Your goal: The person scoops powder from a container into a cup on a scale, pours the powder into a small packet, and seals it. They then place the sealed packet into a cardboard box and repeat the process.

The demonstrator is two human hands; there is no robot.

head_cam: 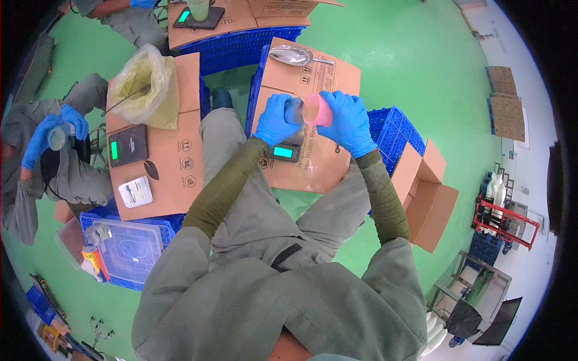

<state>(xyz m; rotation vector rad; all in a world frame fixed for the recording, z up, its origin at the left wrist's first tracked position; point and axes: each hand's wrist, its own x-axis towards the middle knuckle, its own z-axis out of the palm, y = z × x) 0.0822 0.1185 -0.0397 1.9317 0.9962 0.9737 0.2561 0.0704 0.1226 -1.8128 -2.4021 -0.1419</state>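
Observation:
My left hand, in a blue glove, is closed around a clear container whose exact kind I cannot tell. Its mouth is close to a pink plastic cup, which my right hand, also gloved in blue, grips from the right. The cup is tilted, with its opening facing left. Beneath my left hand, a black digital scale with a lit green display rests on a flattened cardboard box. At the far end of this cardboard lies a metal scoop.
Cardboard on the left holds an open plastic bag with a long-handled utensil, another scale and a white packet. Right of my legs stand a blue crate and an open cardboard box. A co-worker's gloved hands hold a container at far left.

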